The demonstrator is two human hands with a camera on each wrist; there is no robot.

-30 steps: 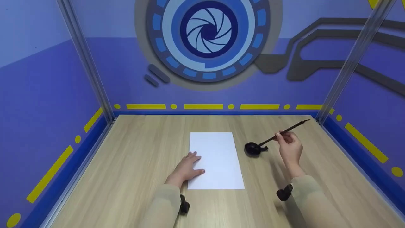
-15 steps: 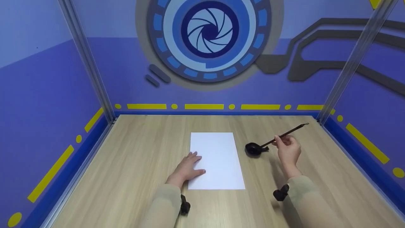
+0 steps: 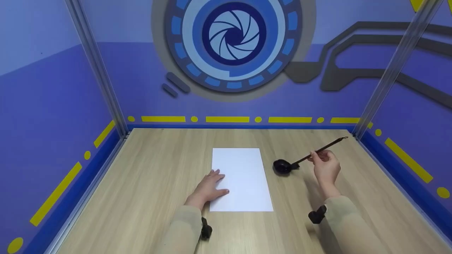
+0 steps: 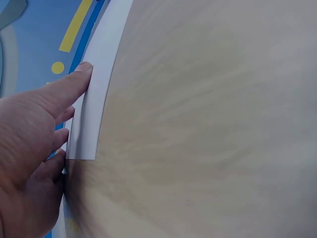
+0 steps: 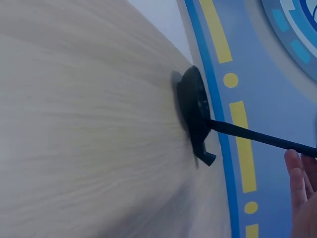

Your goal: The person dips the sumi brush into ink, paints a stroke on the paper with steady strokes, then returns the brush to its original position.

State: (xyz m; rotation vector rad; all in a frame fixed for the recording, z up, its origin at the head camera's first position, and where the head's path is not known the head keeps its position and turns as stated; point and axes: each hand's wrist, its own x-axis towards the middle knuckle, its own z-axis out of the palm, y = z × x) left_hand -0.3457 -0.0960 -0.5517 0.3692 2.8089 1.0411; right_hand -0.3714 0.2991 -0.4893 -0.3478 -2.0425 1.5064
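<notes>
A white sheet of paper [image 3: 241,178] lies in the middle of the wooden table [image 3: 148,183]. My left hand [image 3: 209,187] rests flat on the sheet's left edge, fingers straight; in the left wrist view the left hand [image 4: 29,148] touches the paper [image 4: 91,111]. To the right of the sheet sits a small black ink dish [image 3: 282,165]. My right hand [image 3: 325,165] pinches a long dark brush [image 3: 323,149], whose tip dips into the dish. The right wrist view shows the ink dish [image 5: 193,109], the brush [image 5: 257,139] and my fingertips [image 5: 302,193].
Blue and purple walls with yellow dashes close the table on three sides. Metal posts [image 3: 102,77] stand at the back corners. Bare wood lies left of the paper and along the front edge.
My right hand shifted slightly while keeping the brush tip in the dish. The left hand and the paper stayed still.
</notes>
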